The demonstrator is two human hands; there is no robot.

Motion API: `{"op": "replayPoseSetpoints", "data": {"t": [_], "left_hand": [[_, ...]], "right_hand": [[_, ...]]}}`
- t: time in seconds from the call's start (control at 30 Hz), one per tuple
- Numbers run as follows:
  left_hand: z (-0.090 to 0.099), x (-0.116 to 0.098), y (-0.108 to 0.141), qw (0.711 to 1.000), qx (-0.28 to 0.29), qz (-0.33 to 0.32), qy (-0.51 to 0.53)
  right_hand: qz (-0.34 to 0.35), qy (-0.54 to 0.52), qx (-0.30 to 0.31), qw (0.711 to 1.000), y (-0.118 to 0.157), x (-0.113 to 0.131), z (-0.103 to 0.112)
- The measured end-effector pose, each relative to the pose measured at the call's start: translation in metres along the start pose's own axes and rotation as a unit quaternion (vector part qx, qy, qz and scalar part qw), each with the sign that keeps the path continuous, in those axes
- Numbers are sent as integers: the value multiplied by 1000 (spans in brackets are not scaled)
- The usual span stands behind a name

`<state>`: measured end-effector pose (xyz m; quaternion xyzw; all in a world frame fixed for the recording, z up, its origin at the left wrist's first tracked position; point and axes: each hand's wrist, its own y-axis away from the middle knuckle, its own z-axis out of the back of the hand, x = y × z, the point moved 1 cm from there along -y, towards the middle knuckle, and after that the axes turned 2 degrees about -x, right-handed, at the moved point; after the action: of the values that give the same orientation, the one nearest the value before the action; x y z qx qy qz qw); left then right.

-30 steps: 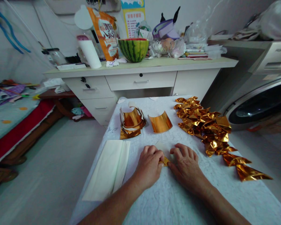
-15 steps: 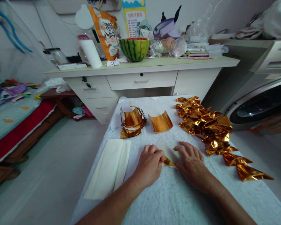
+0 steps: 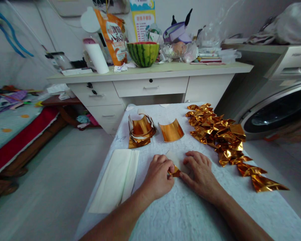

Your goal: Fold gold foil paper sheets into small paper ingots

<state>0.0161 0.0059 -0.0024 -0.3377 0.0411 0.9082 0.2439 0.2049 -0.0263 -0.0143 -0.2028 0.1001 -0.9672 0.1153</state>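
Note:
My left hand (image 3: pixel 159 175) is closed, its thumb and fingers pinching a small sheet of gold foil paper (image 3: pixel 176 171) on the table. One part of the sheet is folded over to show gold, while its pale back (image 3: pixel 173 156) lies towards the far side. My right hand (image 3: pixel 199 172) rests at the sheet's right side, thumb tip against the gold fold and fingers bent but apart from the thumb. Beyond the hands stands a single curved gold sheet (image 3: pixel 172 130). A curled stack of gold sheets (image 3: pixel 141 129) sits to its left.
Folded gold foil pieces (image 3: pixel 217 132) spread along the table's right side. Pale paper sheets (image 3: pixel 114 180) lie at the left on the cloth-covered table (image 3: pixel 165 214). Behind are a desk (image 3: pixel 150 72) with a cut watermelon (image 3: pixel 142 53), and a washing machine (image 3: pixel 278 87) at right.
My right hand has drawn inward, its fingers more bent and its thumb nearer my left hand. The gold fold between the hands has shifted slightly left. My left hand keeps its pinch.

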Motion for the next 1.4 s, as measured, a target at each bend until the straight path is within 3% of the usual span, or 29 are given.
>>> {"op": "replayPoseSetpoints", "data": {"t": [0.13, 0.27, 0.4, 0.67, 0.8, 1.0, 1.13, 1.33, 1.4], "left_hand": [[4, 3, -5, 997, -64, 31, 38], [8, 11, -10, 987, -149, 55, -1], [5, 17, -10, 993, -113, 44, -10], [3, 17, -11, 987, -78, 90, 109], [7, 16, -12, 979, -32, 108, 168], [10, 20, -12, 977, 9, 98, 188], [10, 23, -13, 969, -4, 94, 228], [11, 25, -16, 936, -33, 130, 326], [11, 24, -16, 923, -22, 151, 353]], "right_hand": [[2, 3, 0, 1000, -1, 1, -1], [6, -6, -7, 1000, 0, -1, -2], [8, -29, -9, 1000, 0, -1, -2], [17, -55, 9, 998, -1, -1, 2], [19, -60, 18, 998, -2, 0, 3], [11, -79, 9, 997, -3, 0, 5], [18, -120, -42, 992, -3, -1, 5], [-6, -178, -192, 965, -3, -4, 13], [-2, -178, -202, 963, -4, -4, 15]]}}
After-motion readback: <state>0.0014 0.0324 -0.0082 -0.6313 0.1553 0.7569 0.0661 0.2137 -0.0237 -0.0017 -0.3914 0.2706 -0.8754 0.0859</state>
